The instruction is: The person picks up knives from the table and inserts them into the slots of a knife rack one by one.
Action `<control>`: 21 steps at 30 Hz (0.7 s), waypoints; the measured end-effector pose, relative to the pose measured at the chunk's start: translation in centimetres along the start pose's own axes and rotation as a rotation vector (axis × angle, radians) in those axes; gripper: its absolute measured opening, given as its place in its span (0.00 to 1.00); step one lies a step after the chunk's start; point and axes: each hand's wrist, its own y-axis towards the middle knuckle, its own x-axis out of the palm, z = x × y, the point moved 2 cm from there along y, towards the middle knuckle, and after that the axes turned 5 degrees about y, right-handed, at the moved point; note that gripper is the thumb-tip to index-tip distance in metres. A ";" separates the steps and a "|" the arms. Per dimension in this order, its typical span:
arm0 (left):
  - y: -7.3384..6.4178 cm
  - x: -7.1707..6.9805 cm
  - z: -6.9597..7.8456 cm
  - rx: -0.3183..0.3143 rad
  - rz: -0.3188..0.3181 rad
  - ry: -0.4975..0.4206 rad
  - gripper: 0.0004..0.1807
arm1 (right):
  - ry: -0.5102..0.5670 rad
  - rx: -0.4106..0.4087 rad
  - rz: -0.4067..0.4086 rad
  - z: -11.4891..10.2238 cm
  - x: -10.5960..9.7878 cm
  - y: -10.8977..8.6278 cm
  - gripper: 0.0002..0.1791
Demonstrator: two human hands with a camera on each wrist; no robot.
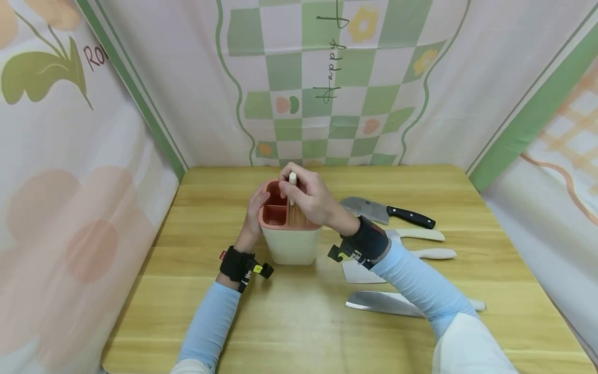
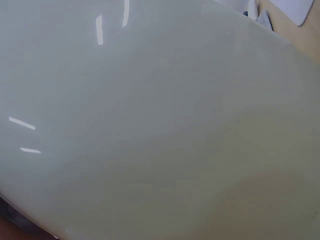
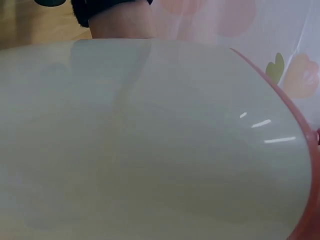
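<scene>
A knife holder (image 1: 289, 244) with a cream body and a salmon-pink slotted top stands upright at mid-table. Against its left side, my left hand (image 1: 254, 210) grips it, fingertips at the rim. My right hand (image 1: 308, 196) is over the slotted part and pinches a cream knife handle (image 1: 293, 179) that points upward; the blade below is hidden. Both wrist views are mostly filled by the holder's glossy wall (image 2: 150, 115), and neither shows the fingers at work.
To the right lie a black-handled knife (image 1: 374, 209), a cream-handled knife (image 1: 422, 235), a broad-bladed knife (image 1: 362, 272) with a pale handle and a long knife (image 1: 383, 302), partly under my right sleeve. Patterned cloth (image 1: 299, 119) hangs behind the wooden table (image 1: 289, 322).
</scene>
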 end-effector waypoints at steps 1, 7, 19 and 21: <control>-0.1 0.1 -0.1 0.002 -0.001 -0.002 0.28 | -0.005 0.003 0.000 0.1 0.0 -0.2 0.04; -0.4 0.3 -0.6 0.005 -0.019 -0.012 0.27 | -0.030 -0.017 -0.019 0.1 0.1 -0.8 0.05; -0.3 0.3 -0.1 0.016 -0.017 0.012 0.30 | -0.044 -0.108 0.068 -0.3 -1.5 -1.5 0.23; -0.4 0.2 0.0 0.018 -0.008 0.027 0.33 | -0.050 -0.110 0.077 -0.6 -2.1 -1.6 0.22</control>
